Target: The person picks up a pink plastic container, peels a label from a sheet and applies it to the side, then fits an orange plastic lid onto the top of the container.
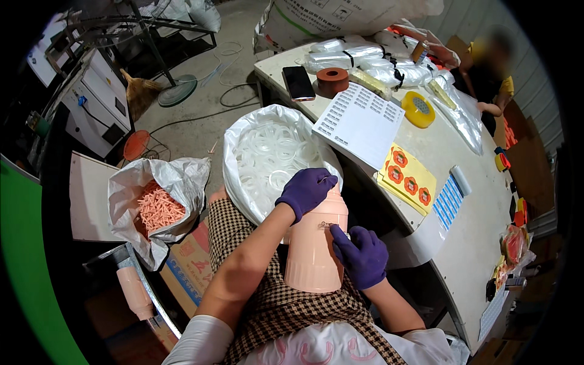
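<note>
A pink plastic flask body (315,258) with a fluted lower part stands over my lap, its narrower end pointing away from me. My left hand (306,191), in a purple glove, is closed at that narrow end, its fingertips gripping the top. On the flask's side sits a small shiny fitting or mark (325,225), too small to name. My right hand (363,255), also gloved in purple, is curled against the right side, with a fingertip beside that fitting. What its fingers hold, if anything, is hidden. Just beyond the flask is a white sack (234,152) of clear plastic rings (267,149).
At left, an open sack (185,176) holds small pink parts (159,207); another pink body (134,292) lies below. The table (462,243) at right bears a phone (298,83), tape (418,109), label sheets (360,125), yellow stickers (404,179) and plastic bundles. A co-worker (486,79) sits beyond.
</note>
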Demonstrator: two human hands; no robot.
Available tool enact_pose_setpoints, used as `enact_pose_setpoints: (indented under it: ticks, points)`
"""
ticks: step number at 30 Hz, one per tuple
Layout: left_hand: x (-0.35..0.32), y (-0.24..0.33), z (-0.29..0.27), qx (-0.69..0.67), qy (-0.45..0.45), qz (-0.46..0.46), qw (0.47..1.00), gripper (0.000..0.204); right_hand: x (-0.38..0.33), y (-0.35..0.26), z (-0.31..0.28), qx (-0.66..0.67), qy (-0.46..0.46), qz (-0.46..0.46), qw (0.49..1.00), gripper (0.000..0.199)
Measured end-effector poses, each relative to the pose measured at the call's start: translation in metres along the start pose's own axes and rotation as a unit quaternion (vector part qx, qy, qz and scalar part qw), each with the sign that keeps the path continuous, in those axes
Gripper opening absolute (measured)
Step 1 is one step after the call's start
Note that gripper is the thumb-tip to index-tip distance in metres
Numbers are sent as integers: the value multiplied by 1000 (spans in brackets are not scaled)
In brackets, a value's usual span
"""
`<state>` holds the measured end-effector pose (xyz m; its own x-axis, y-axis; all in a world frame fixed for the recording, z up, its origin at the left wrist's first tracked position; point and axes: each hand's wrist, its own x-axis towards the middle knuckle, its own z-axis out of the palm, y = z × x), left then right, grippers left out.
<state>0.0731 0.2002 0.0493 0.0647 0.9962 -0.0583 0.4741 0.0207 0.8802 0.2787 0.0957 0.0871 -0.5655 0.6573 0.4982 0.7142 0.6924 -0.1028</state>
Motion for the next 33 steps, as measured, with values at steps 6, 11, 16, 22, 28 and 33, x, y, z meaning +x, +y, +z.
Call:
enact_pose_setpoints:
  ticks: [6,11,16,22,28,33]
  points:
    - [1,-2,3,18,5,8,1000,38,6,-3,-7,14,-60,2,998,49]
    - [-7,1,-19,-37,-69,-35,996,43,3,37,-24,-142,-246,88,955,63]
    - [-46,6,-47,4,-109,199,974,101,-9,171,-13,-246,-80,196,946,50]
    - [-52,2,-85,-87,-222,196,951,115,-2,125,-3,46,-15,152,987,72]
    - [-39,58,-73,-341,4,210,916,62,-78,54,3,637,-253,143,714,148]
    - [10,66,-9,-448,60,39,891,45,-119,65,18,393,-26,287,874,81]
